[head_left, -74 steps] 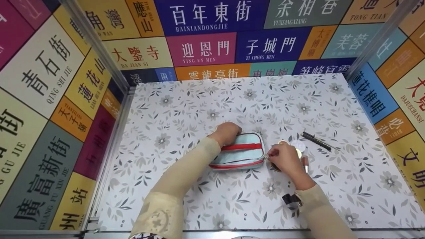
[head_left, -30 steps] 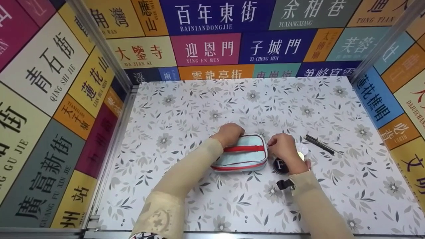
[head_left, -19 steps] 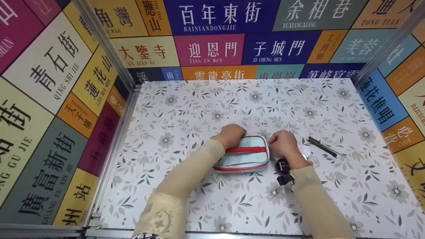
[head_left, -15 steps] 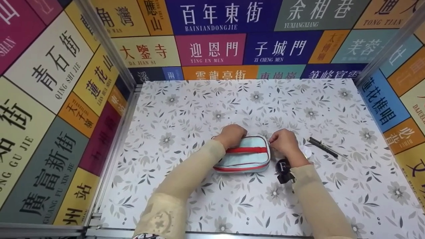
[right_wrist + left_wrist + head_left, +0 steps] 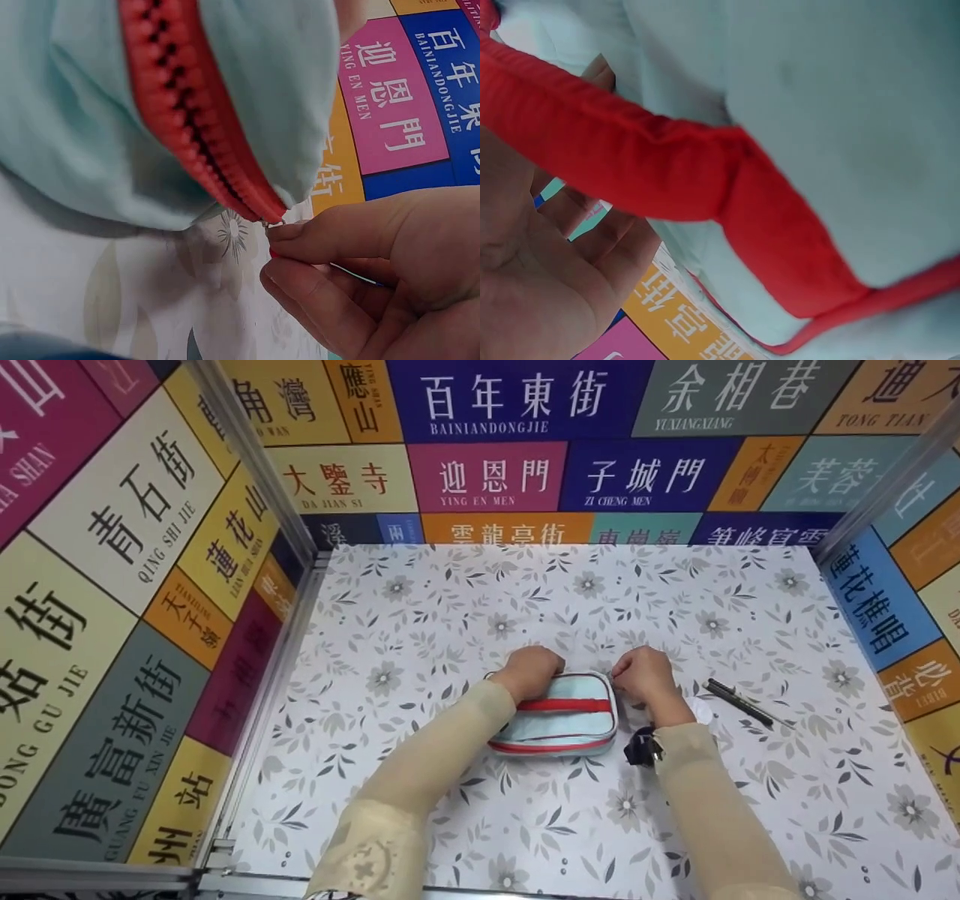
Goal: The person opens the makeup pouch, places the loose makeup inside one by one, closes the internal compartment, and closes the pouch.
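A light blue pouch (image 5: 566, 726) with red trim lies on the table, its red strap (image 5: 566, 706) running across the top. My left hand (image 5: 531, 671) grips the back left part of the pouch; in the left wrist view, its thumb and fingers show behind the strap. At the back right corner, my right hand (image 5: 645, 671) pinches the small zipper pull (image 5: 274, 225) between thumb and forefinger. The red zipper (image 5: 187, 112) has its teeth meshed along the stretch seen in the right wrist view.
A round black compact (image 5: 643, 744) lies below my right wrist, partly covered by the wrist camera. A round white item (image 5: 703, 711) shows beside that wrist. Dark slim pencils (image 5: 739, 703) lie farther right. Printed walls (image 5: 487, 476) enclose the back and sides.
My right hand has moved back along the pouch's right side, from near its front corner toward the back corner. The left hand keeps its hold. The head view has shifted slightly.
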Demonstrator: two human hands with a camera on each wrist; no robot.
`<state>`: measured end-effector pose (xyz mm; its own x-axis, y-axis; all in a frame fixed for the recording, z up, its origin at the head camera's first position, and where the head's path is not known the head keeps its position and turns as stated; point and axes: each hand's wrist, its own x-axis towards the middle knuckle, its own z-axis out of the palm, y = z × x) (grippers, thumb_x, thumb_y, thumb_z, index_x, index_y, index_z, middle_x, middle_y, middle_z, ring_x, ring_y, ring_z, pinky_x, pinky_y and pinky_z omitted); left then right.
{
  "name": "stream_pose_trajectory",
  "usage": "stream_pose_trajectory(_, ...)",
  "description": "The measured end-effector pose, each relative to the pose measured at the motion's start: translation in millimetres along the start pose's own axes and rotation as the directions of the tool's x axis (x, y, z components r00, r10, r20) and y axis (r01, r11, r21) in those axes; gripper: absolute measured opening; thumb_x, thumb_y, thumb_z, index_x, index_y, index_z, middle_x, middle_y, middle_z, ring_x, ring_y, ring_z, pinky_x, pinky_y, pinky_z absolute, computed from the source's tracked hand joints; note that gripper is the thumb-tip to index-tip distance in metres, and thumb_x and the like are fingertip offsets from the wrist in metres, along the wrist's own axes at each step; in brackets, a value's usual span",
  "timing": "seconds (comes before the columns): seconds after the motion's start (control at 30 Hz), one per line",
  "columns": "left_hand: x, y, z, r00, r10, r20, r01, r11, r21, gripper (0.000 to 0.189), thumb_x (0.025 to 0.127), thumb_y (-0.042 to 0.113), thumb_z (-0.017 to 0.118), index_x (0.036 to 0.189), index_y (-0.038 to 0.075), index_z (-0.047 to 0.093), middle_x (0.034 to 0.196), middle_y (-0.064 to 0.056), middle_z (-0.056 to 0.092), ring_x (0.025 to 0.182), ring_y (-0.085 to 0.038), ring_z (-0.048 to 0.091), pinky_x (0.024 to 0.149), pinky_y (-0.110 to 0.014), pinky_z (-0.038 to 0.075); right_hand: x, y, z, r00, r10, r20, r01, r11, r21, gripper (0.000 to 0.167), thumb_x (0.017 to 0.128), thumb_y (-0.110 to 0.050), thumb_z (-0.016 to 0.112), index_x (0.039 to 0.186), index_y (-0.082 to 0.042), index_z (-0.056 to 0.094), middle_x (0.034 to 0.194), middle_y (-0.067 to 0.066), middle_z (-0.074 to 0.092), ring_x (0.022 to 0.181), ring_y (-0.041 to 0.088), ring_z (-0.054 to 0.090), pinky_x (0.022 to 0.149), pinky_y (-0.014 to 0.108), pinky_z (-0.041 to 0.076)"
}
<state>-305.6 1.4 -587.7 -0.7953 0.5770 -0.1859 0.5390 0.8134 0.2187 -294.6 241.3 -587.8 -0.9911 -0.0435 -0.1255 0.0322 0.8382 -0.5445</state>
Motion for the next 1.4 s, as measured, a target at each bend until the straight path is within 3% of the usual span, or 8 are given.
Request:
stream_pose_trajectory(0.37,-0.1,-0.5,1.4,1.0,-0.016,-0.001,0.016,0.999,-0.029,0.02,0.104,0.012,0.061,0.11,0.017,0.079,0.106,-0.002,0.077,0.098,-0.021,0.067,0.095,-0.037,0.056,14.1,-4,0,0.997,-0.017,0.078,0.016,1.0,0.015,0.004,0.079,-0.003,0.08,0.076,-0.006,0.08,0.077,0.01,0.076,0.082,0.032,0.069,0.071,0.032,0.051)
stream_pose_trajectory(0.63,-2.1,-0.3,0.1,0.999,-0.032,-0.001,0.032,0.999,-0.008,0.02,0.104,0.011,0.06,0.107,0.018,0.079,0.103,-0.002,0.077,0.093,-0.02,0.064,0.091,-0.037,0.056,27.2,-3,1,0.984,-0.141,0.11,0.145,0.989,-0.029,0.005,0.077,-0.001,0.081,0.075,-0.006,0.08,0.077,0.009,0.077,0.082,0.032,0.067,0.071,0.032,0.049)
stream_pose_trajectory(0.8,-3.0,1.8,1.2,0.998,-0.063,0.014,0.063,0.997,-0.052,0.026,0.106,0.014,0.06,0.12,0.02,0.08,0.115,0.001,0.078,0.1,-0.017,0.065,0.1,-0.034,0.055,34.1,-2,1,0.965,-0.215,0.147,0.222,0.974,-0.032,0.007,0.077,0.0,0.081,0.074,-0.007,0.079,0.073,0.006,0.075,0.077,0.025,0.063,0.071,0.032,0.047)
stream_pose_trajectory(0.93,-3.3,2.4,0.8,0.997,-0.072,0.012,0.073,0.993,-0.094,0.028,0.107,0.016,0.06,0.126,0.021,0.08,0.12,0.002,0.078,0.104,-0.016,0.065,0.105,-0.033,0.054,38.9,0,0,0.938,-0.294,0.182,0.304,0.952,-0.025,0.009,0.08,0.002,0.082,0.076,-0.007,0.08,0.074,0.006,0.075,0.075,0.02,0.063,0.072,0.031,0.048)
stream_pose_trajectory(1.07,-3.0,1.2,-0.7,0.998,-0.054,0.017,0.056,0.993,-0.106,0.026,0.107,0.016,0.059,0.121,0.021,0.081,0.115,0.002,0.078,0.1,-0.017,0.064,0.101,-0.035,0.054,43.5,0,-1,0.911,-0.34,0.235,0.355,0.934,-0.026,0.014,0.082,0.004,0.082,0.077,-0.008,0.081,0.079,0.007,0.077,0.077,0.019,0.065,0.074,0.032,0.051)
stream_pose_trajectory(1.4,-2.8,0.5,-4.5,1.0,0.001,-0.01,-0.001,0.999,-0.048,0.021,0.102,0.012,0.062,0.102,0.019,0.081,0.096,0.0,0.075,0.088,-0.02,0.06,0.089,-0.036,0.054,53.8,-4,-1,0.866,-0.396,0.304,0.423,0.906,-0.026,0.015,0.084,0.004,0.082,0.081,-0.011,0.082,0.083,0.007,0.079,0.079,0.018,0.068,0.075,0.033,0.055)
